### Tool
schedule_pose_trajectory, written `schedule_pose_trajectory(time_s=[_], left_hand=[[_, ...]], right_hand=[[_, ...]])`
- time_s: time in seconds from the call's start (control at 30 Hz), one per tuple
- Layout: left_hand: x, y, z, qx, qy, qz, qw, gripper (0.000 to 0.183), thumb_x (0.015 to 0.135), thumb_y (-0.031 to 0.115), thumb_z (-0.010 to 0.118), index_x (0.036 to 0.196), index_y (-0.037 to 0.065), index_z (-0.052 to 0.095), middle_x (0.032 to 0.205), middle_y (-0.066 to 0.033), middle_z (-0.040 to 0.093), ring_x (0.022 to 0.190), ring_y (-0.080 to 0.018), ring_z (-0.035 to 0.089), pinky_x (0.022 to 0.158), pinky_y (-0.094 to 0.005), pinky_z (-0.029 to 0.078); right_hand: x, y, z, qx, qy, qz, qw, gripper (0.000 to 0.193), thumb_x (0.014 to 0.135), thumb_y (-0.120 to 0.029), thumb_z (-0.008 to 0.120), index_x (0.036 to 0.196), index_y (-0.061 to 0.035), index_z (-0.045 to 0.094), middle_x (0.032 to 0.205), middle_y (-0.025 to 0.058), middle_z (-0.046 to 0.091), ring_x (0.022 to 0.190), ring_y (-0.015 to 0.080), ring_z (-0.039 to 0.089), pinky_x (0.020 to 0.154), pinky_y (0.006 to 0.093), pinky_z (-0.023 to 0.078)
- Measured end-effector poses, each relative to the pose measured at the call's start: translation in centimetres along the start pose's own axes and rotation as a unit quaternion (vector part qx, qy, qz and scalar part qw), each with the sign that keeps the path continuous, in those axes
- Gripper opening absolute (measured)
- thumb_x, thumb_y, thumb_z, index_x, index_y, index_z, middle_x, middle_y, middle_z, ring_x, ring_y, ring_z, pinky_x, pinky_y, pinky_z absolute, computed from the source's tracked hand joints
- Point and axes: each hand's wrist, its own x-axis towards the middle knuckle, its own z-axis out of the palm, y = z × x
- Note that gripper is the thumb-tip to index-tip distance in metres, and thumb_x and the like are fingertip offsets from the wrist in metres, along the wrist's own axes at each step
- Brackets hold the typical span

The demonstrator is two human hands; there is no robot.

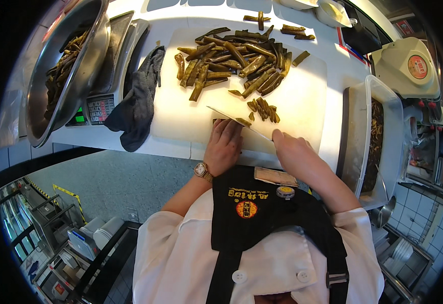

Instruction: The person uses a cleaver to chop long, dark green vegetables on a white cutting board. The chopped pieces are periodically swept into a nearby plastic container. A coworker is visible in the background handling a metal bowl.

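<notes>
My right hand (295, 149) grips the handle of a kitchen knife (259, 133), its blade slanting up and left over the white cutting board (302, 91). Fingers bent together, my left hand (225, 144) presses a dark green pickled vegetable strip (218, 120) against the board near its front edge, right beside the blade. One small piece (243, 121) lies against the blade. Short cut pieces (265, 110) sit in a little group just beyond the knife. A big heap of longer pickled strips (236, 58) covers the far part of the board.
At left, a steel bowl (97, 55) of dark strips sits on a digital scale (100, 109); a dark cloth (143, 96) lies beside it. At right are a clear plastic tub (396, 121) with dark shreds and a cream-coloured machine (409, 66). Loose strips (296, 31) lie beyond the board.
</notes>
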Motion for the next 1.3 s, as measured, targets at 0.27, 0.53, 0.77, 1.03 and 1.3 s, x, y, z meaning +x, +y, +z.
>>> schedule_pose_trajectory(time_s=[0.27, 0.53, 0.77, 1.03, 1.3], left_hand=[[0.2, -1.2, -1.2, 0.004, -0.012, -0.014, 1.0, 0.039, 0.076, 0.003, 0.058, 0.115, 0.002, 0.063, 0.116, -0.01, 0.059, 0.11, -0.0283, 0.054, 0.096, -0.0376, 0.047], [0.6, -1.3, -1.8, 0.038, 0.03, -0.002, 0.999, 0.034, 0.076, 0.005, 0.058, 0.109, 0.007, 0.068, 0.111, -0.0027, 0.062, 0.106, -0.0229, 0.057, 0.092, -0.0358, 0.048], [0.4, -1.9, -1.6, -0.001, 0.045, -0.015, 0.999, 0.034, 0.074, 0.006, 0.057, 0.106, 0.008, 0.068, 0.108, -0.0042, 0.063, 0.101, -0.023, 0.058, 0.09, -0.0371, 0.047], [0.4, -1.8, -1.8, -0.016, 0.036, -0.034, 0.999, 0.033, 0.075, 0.005, 0.057, 0.106, 0.007, 0.068, 0.108, -0.0053, 0.063, 0.102, -0.0247, 0.058, 0.09, -0.0371, 0.047], [0.3, -2.9, -2.5, -0.051, 0.028, -0.012, 0.998, 0.032, 0.073, 0.001, 0.058, 0.103, 0.005, 0.068, 0.107, -0.0055, 0.063, 0.102, -0.024, 0.058, 0.088, -0.0336, 0.05]], right_hand=[[1.0, 0.6, 0.8, 0.096, 0.031, 0.021, 0.995, 0.009, 0.086, -0.002, 0.047, 0.094, 0.0022, 0.045, 0.079, 0.0252, 0.062, 0.071, 0.0448, 0.062, 0.064, 0.0508, 0.051], [-0.1, -0.3, 0.3, 0.008, -0.015, -0.004, 1.0, 0.014, 0.083, 0.001, 0.049, 0.096, 0.0029, 0.044, 0.078, 0.0222, 0.064, 0.07, 0.0447, 0.063, 0.064, 0.0493, 0.052], [1.6, -0.5, 1.8, 0.075, 0.042, 0.021, 0.996, 0.009, 0.086, -0.002, 0.048, 0.092, 0.0024, 0.043, 0.072, 0.0243, 0.061, 0.068, 0.0451, 0.062, 0.064, 0.0512, 0.05], [0.6, -1.0, -0.4, 0.019, -0.041, 0.001, 0.999, 0.011, 0.084, 0.001, 0.048, 0.094, 0.003, 0.044, 0.074, 0.0241, 0.063, 0.072, 0.0455, 0.064, 0.065, 0.0515, 0.052], [1.6, -0.7, 1.4, 0.091, 0.027, 0.027, 0.995, 0.009, 0.088, -0.004, 0.05, 0.094, 0.0009, 0.044, 0.071, 0.024, 0.062, 0.069, 0.0456, 0.062, 0.063, 0.0521, 0.049]])
